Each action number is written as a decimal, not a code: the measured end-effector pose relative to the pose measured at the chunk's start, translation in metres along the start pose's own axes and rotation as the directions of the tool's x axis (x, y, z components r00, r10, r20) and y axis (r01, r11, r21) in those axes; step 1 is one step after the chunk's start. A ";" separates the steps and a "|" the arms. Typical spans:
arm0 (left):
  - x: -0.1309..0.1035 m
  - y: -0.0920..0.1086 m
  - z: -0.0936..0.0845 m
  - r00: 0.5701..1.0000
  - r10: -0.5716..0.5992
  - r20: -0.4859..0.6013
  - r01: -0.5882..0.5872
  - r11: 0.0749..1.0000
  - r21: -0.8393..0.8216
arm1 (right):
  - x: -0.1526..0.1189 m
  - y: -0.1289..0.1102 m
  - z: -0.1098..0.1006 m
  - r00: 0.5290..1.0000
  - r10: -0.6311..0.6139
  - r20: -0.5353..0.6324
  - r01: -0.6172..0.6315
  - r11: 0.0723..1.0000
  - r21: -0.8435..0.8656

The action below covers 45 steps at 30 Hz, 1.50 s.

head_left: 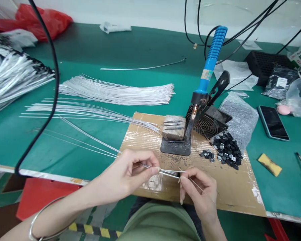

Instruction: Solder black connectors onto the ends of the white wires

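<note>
My left hand [132,172] pinches a few thin white cables [171,172] between thumb and fingers over the cardboard. Their tails seem to run out to the left on the green mat. My right hand [200,191] is closed with thumb and fingertips on the cables' right ends. A very fine strand slants across the right fingers; what it belongs to is unclear. Something small and dark sits by the cable ends, too small to name. Beyond my hands, a blue-handled soldering iron [212,60] stands tilted in its black holder, beside a greyish block [174,134] with several thin metal-looking pieces on top.
Loose white cables [95,112] and a neat cable stack [120,90] lie left. Small black parts [228,149] are heaped right, near a round grille [206,123], bubble wrap [238,115], a phone [273,123] and a yellow sponge [269,164]. A black cord [55,73] hangs at left.
</note>
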State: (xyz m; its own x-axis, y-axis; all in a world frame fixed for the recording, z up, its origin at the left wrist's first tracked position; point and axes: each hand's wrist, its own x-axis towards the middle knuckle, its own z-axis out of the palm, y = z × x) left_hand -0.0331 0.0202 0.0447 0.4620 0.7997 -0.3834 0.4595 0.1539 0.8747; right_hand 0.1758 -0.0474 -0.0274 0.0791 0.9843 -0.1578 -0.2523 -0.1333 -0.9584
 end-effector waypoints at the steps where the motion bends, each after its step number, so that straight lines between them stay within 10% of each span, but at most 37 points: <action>1: 0.000 -0.001 0.000 1.000 -0.002 0.009 0.002 1.000 -0.005 | 0.000 -0.002 0.001 1.000 0.010 -0.003 -0.010 1.000 -0.013; 14: -0.002 -0.005 -0.002 0.997 -0.041 0.068 0.031 0.990 0.140 | 0.004 -0.009 -0.003 0.996 -0.052 0.074 0.060 0.992 -0.114; 21: 0.000 -0.002 0.027 0.985 0.170 0.012 -0.167 0.947 0.273 | 0.011 0.000 -0.005 0.972 -0.194 0.132 0.223 0.938 -0.265; 30: 0.020 -0.018 0.039 1.000 0.015 -0.010 -0.015 1.000 0.025 | 0.015 0.004 -0.029 0.963 -0.257 0.076 0.266 0.877 -0.400; 34: 0.025 -0.018 0.038 0.999 -0.028 -0.040 0.025 0.998 -0.059 | 0.030 0.001 -0.059 0.916 -0.395 -0.071 0.250 0.700 -0.669; 38: 0.028 -0.014 0.040 0.997 -0.049 -0.057 0.039 0.986 -0.161 | 0.047 -0.002 -0.073 0.907 -0.420 0.034 0.247 0.464 -0.851; 45: 0.031 -0.016 0.043 0.996 -0.057 -0.075 0.041 0.979 -0.201 | 0.049 0.000 -0.076 0.910 -0.400 0.110 0.256 0.332 -0.908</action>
State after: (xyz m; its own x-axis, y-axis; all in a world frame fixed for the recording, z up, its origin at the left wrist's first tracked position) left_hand 0.0067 0.0178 0.0061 0.3773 0.8307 -0.4094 0.3160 0.3001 0.9001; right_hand 0.2528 -0.0084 -0.0532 0.0668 0.9616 0.2660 0.8123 0.1024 -0.5742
